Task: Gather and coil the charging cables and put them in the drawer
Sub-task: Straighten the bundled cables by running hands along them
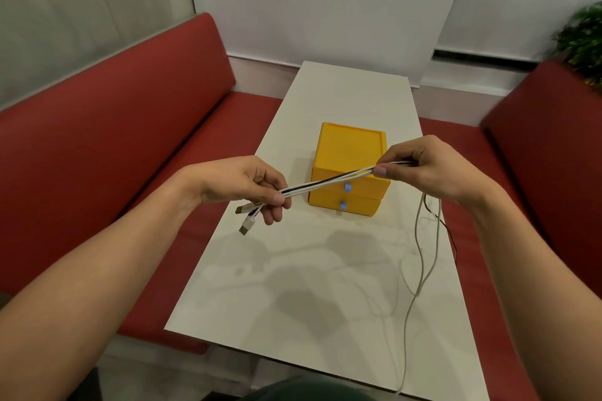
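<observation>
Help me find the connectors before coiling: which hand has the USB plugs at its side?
The left hand: the USB plugs stick out just below it, whereas only loose cables trail from the right hand down to the table.

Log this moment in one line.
left hand: pinches cables | right hand: pinches cables | cables: uncoiled, trailing onto table | drawers: shut

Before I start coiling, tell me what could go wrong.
The long tails hang loose from your right hand and trail off the near edge of the table, so they may snag or tangle. Both drawers look shut, and your left hand also pinches the cables; freeing a hand to open one could let the coil spring apart.
</observation>
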`<state>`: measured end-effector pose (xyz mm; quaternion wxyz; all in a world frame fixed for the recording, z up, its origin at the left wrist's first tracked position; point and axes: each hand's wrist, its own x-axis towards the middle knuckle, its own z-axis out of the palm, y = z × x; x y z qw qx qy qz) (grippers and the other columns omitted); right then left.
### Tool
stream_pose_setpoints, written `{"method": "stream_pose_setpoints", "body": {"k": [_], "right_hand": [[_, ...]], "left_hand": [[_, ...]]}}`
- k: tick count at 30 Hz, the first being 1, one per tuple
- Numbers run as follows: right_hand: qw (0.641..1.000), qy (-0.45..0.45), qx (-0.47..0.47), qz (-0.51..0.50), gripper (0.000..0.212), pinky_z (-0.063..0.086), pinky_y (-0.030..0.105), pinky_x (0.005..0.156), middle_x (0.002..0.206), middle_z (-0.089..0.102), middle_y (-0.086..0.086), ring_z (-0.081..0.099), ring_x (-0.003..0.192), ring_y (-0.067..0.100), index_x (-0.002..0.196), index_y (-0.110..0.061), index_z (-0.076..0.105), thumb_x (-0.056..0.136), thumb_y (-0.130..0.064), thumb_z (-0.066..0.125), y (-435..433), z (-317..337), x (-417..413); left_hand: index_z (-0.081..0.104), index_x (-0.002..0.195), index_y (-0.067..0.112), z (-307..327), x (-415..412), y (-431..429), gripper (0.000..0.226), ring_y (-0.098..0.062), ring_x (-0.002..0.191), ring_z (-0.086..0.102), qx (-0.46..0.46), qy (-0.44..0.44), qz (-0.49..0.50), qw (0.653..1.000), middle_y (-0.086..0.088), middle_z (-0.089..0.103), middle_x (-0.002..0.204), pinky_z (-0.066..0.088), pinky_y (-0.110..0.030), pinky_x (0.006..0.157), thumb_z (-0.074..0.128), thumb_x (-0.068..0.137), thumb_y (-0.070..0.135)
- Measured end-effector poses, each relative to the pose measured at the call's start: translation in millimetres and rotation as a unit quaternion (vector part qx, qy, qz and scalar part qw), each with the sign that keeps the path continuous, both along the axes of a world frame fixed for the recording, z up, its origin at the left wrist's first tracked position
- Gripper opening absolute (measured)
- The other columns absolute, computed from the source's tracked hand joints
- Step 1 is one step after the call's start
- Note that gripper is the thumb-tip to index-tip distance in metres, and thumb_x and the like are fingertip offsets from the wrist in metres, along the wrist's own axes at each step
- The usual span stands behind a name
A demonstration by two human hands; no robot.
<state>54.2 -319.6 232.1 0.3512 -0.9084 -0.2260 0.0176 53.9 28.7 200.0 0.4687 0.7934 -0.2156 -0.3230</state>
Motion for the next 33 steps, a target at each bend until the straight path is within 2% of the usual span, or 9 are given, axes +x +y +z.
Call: {"method": "stream_pose_setpoints", "body": {"k": [6,12,15,18,23,26,28,30,33], "right_hand": [[0.998,0.007,-0.06,0.011,0.01,0.034,0.022,0.053,0.061,0.058,-0.005,0.042,0.054,0.005,0.085,-0.03,0.079,0.089,-0.039,0.076,-4,6,3],[0.994,0.091,-0.055,-0.003,0.031,0.03,0.038,0.06,0.058,0.043,0.0,0.033,0.06,0.022,0.086,-0.026,0.081,0.086,-0.056,0.071,-28,10,10],[0.995,0.057,-0.056,-0.066,0.043,0.026,0.035,0.059,0.055,0.037,0.001,0.029,0.056,0.02,0.071,-0.02,0.077,0.08,-0.062,0.074,-47,14,14],[0.989,0.001,-0.062,-0.137,0.064,0.024,0.031,0.057,0.052,0.035,0.001,0.028,0.052,0.017,0.056,-0.011,0.062,0.076,-0.07,0.073,-66,22,18],[0.977,-0.091,-0.051,-0.185,0.076,0.026,0.033,0.055,0.055,0.039,0.004,0.032,0.054,0.018,0.064,-0.003,0.049,0.082,-0.076,0.063,-58,12,27],[0.976,-0.1,-0.029,-0.189,0.071,0.031,0.037,0.065,0.059,0.04,-0.001,0.037,0.058,0.015,0.062,-0.012,0.039,0.094,-0.075,0.041,-48,-20,29],[0.976,-0.088,-0.059,-0.192,0.064,0.033,0.044,0.082,0.066,0.046,-0.003,0.046,0.068,0.016,0.065,-0.016,0.043,0.097,-0.07,0.027,-40,-47,32],[0.976,-0.041,-0.089,-0.193,0.062,0.033,0.047,0.088,0.077,0.053,-0.001,0.054,0.084,0.026,0.073,-0.016,0.054,0.099,-0.063,0.023,-34,-76,36],[0.958,0.045,-0.225,-0.171,0.056,0.037,0.047,0.092,0.109,0.061,0.003,0.055,0.108,0.031,0.095,-0.018,0.07,0.103,-0.06,0.034,-25,-110,39]], "left_hand": [[0.072,0.091,0.005,4,0,4,0.016,-0.019,0.067,0.069,0.069,-0.075,0.046,0.994,-0.009,0.076,0.077,0.049,-0.018,0.057,0.068,0.099,0.019],[0.076,0.101,0.006,21,1,30,0.025,-0.017,0.063,0.059,-0.006,-0.091,0.018,0.996,-0.008,0.066,0.074,0.048,-0.03,0.05,0.062,0.098,0.026],[0.076,0.094,0.012,17,1,43,0.02,-0.014,0.058,0.05,-0.016,-0.092,0.03,0.995,-0.006,0.058,0.07,0.042,-0.027,0.048,0.064,0.1,0.028],[0.074,0.093,0.009,11,-2,52,0.026,-0.012,0.055,0.05,-0.032,-0.082,0.045,0.995,-0.009,0.057,0.07,0.04,-0.024,0.045,0.071,0.097,0.034],[0.071,0.086,0.01,1,-3,44,0.039,-0.011,0.051,0.045,-0.034,-0.076,0.07,0.994,-0.008,0.056,0.066,0.031,-0.022,0.042,0.072,0.08,0.048],[0.07,0.086,0.007,-8,-5,47,0.04,-0.013,0.05,0.04,-0.054,-0.063,0.083,0.993,-0.008,0.055,0.063,0.031,-0.024,0.049,0.074,0.079,0.046],[0.069,0.087,0.004,-14,-7,52,0.042,-0.013,0.05,0.039,-0.064,-0.048,0.099,0.992,-0.008,0.055,0.062,0.035,-0.023,0.05,0.075,0.079,0.045],[0.07,0.087,0.007,-20,-11,56,0.041,-0.013,0.05,0.04,-0.06,-0.037,0.11,0.991,-0.009,0.057,0.063,0.034,-0.024,0.05,0.078,0.078,0.046],[0.072,0.081,0.017,-26,-18,54,0.036,-0.011,0.047,0.04,-0.054,-0.039,0.119,0.991,-0.01,0.057,0.064,0.034,-0.021,0.046,0.081,0.078,0.052]]}}
